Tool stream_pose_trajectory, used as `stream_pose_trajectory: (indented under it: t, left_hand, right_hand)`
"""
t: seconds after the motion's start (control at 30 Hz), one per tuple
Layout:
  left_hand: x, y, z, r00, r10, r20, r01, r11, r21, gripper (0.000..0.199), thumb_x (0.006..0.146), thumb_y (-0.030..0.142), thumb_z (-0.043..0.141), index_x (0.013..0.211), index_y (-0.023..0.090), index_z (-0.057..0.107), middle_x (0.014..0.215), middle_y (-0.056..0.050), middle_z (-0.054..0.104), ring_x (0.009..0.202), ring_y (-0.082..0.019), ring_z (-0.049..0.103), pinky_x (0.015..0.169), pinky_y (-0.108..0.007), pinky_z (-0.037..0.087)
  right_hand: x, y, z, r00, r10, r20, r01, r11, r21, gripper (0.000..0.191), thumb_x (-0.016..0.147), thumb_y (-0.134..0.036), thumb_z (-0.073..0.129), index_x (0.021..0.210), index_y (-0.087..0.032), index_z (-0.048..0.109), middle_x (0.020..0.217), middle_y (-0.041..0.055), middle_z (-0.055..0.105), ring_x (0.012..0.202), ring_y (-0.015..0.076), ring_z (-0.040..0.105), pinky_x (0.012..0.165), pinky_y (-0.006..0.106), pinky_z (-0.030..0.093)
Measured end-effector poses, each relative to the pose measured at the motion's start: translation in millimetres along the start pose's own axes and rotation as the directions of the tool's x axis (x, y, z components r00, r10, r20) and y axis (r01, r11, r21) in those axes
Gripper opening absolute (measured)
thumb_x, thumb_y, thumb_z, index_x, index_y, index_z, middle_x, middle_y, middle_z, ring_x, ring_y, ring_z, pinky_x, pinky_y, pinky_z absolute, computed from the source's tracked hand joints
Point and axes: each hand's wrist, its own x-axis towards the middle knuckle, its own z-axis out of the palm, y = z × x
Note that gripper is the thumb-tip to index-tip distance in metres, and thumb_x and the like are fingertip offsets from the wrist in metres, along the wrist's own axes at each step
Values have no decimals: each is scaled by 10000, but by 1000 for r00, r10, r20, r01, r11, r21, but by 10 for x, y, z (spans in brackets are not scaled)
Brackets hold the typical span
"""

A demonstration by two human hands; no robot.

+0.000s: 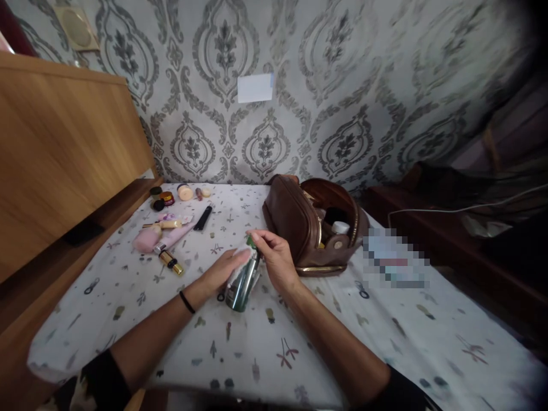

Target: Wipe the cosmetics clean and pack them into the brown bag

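A green bottle [243,288] is held at a tilt over the patterned cloth, near the middle of the view. My left hand [225,268] is closed around its side, with a white wipe or tissue [241,264] between the palm and the bottle. The fingers of my right hand [274,255] pinch the bottle's green top. Just behind my right hand stands a brown leather bag [291,222], unzipped, with a white-capped container [340,228] and other items inside.
Jars [185,193], pink tubes and a pouch [146,240], a gold-and-black bottle [171,262] and a black slim item [203,218] lie at the left. A blurred flat item [396,260] is right of the bag. A wooden cabinet [68,142] borders the left.
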Motion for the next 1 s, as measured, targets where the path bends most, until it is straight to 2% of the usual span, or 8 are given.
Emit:
stream_pose_trajectory:
  t: [0.13,0.27,0.37,0.43,0.53,0.7,0.87,1.0]
  left_hand:
    - [24,-29,-19,988,-133,73,145,970,-197,564,773,744,529,818,183,561,596,-18,621,506,-174,599,536,-337,532]
    - [-25,-9,-90,919,-221,326,322,899,-296,560,764,702,591,880,153,598,678,-71,694,593,-212,671,593,-355,548]
    - [-87,28,-117,863,-201,463,345,904,-251,625,647,679,728,953,147,608,721,-83,716,614,-237,695,540,-334,537]
    - [-111,54,-110,862,-159,481,306,920,-244,658,571,619,810,988,153,603,731,-73,714,611,-240,698,485,-297,519]
    - [-104,79,-80,900,-118,419,234,943,-236,646,533,564,832,977,151,610,682,-48,690,538,-205,663,410,-256,486]
    - [-44,76,-47,984,-94,149,115,983,-142,489,610,590,741,747,142,600,492,-24,596,362,-116,504,330,-216,366]
    - [19,40,-23,999,-35,-12,33,994,-109,462,675,605,719,767,176,572,505,35,539,380,-100,480,353,-210,355]
    - [74,29,-39,984,53,-169,-64,996,-62,524,728,695,631,810,180,588,578,37,534,460,-103,474,417,-220,393]
  right_hand:
    - [-10,-4,5,1000,20,10,-20,999,36,330,663,-486,801,819,-196,779,697,0,642,640,123,484,614,257,393]
    - [-23,-15,3,999,42,13,-43,997,69,368,675,-502,794,867,-189,770,658,-12,592,563,101,441,483,225,336]
    - [-19,-18,-5,998,64,-16,-62,993,105,410,675,-522,790,901,-182,756,689,-6,602,561,101,458,452,214,323]
    - [-7,-15,-12,996,75,-42,-69,990,122,423,665,-531,796,903,-185,749,697,-4,616,563,100,468,468,216,342]
    - [20,-12,-24,996,73,-54,-65,989,132,410,673,-526,790,905,-192,744,701,-2,633,563,103,470,503,231,365]
    - [61,17,-59,997,39,-68,-29,990,140,372,697,-507,775,887,-190,737,749,6,638,681,142,525,643,267,423]
    - [56,125,-54,994,51,-97,-40,993,111,389,694,-443,798,999,-219,704,851,-10,634,780,146,541,733,269,435]
    - [-23,232,26,995,61,-77,-51,991,125,439,691,-422,809,1063,-245,656,968,9,675,932,185,593,851,309,463]
